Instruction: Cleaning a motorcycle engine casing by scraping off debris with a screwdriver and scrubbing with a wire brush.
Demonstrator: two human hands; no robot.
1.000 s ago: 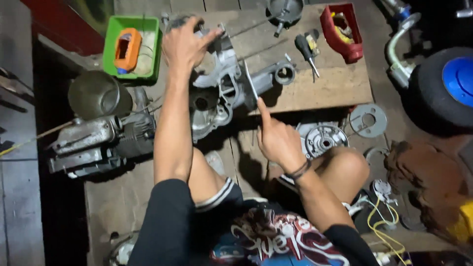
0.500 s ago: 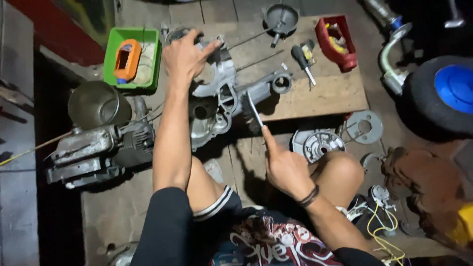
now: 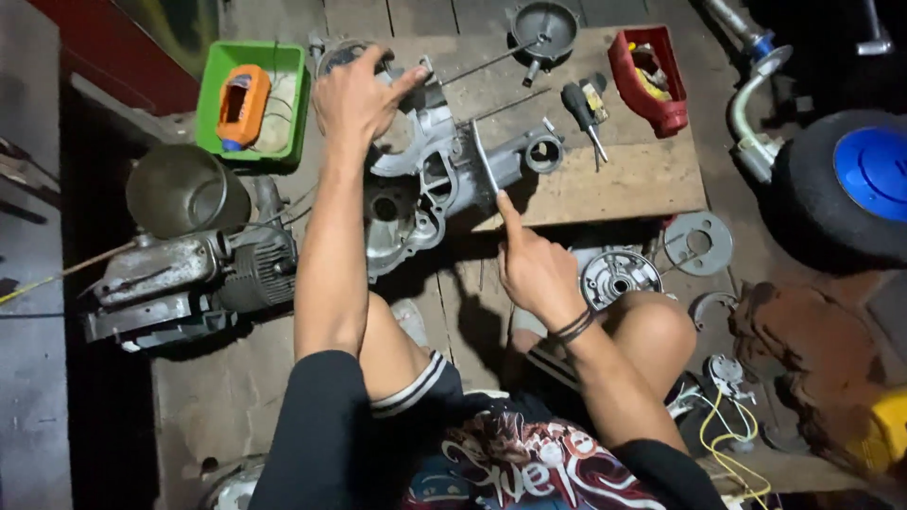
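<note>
— What moved since a moment ago?

— My left hand [image 3: 359, 99] has slid back along the grey engine casing [image 3: 444, 175] and now lies spread over its far end, near the board's [image 3: 624, 184] back-left corner, by the green tray [image 3: 248, 104]. That steadies the casing where it hangs off the board's front-left edge.

— And your right?

— My right hand [image 3: 534, 269] has drawn toward me. It pinches a thin flat metal tool [image 3: 485, 162], I think a blade or scraper, its tip on the casing's middle. Forearm raised, wrist straight, knuckles up. The black screwdriver [image 3: 581, 109] lies untouched to the right.
</note>
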